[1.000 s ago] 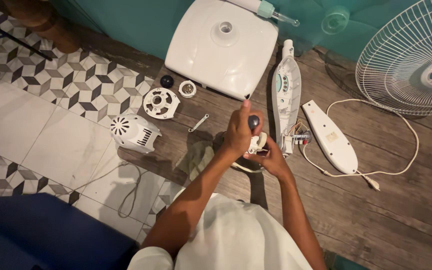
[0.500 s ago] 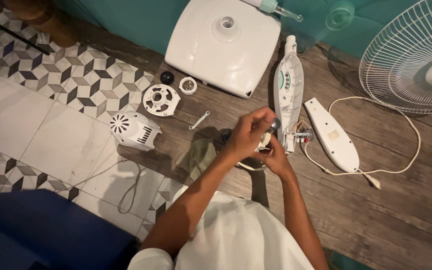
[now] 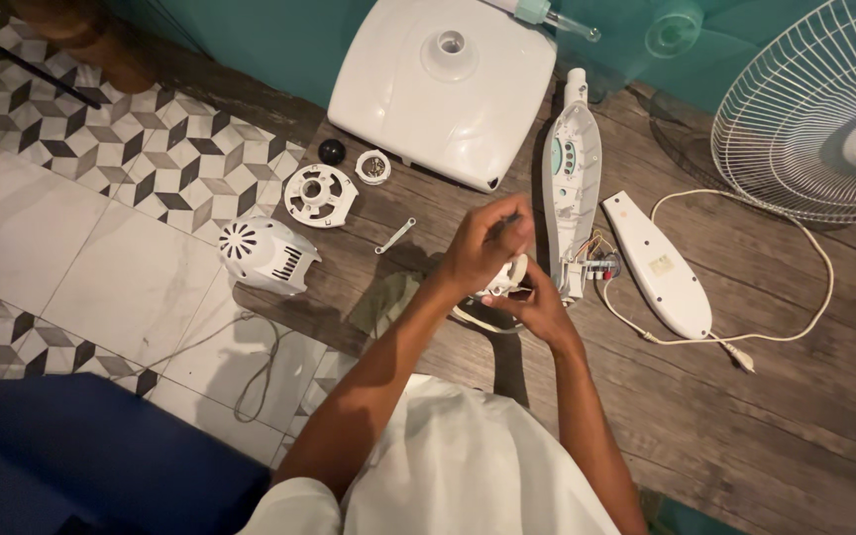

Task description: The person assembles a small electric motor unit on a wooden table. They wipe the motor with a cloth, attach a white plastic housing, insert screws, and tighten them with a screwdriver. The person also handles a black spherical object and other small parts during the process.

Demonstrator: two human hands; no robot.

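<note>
**A:** Head view, what is in the hands?

**B:** Both meet over a wooden floor. The left hand (image 3: 482, 250) is curled, fingers pressed together around the dark handle of a thin tool, likely a screwdriver (image 3: 507, 220), held above a small white fan part (image 3: 505, 282). The right hand (image 3: 539, 307) cups that part from below, fingers closed on it; a dark piece sits at its edge.

**A:** And where does the part lie?

**B:** Held between the two hands, just beside the lower end of the open control housing (image 3: 571, 183), where coloured wires (image 3: 601, 266) spill out.

**A:** What surrounds them?

**B:** The housing's white cover (image 3: 658, 266) lies to the right, ringed by a white power cord (image 3: 795, 317). A square white fan base (image 3: 443, 84) sits at the top, a wire fan grille (image 3: 814, 109) at the far right. To the left: a white motor cover (image 3: 267, 256), a round vented plate (image 3: 319, 195), a small ring (image 3: 374, 166), a black knob (image 3: 331, 151) and a small spanner (image 3: 395, 235). A greenish cloth (image 3: 385, 302) lies under the left forearm.
</note>
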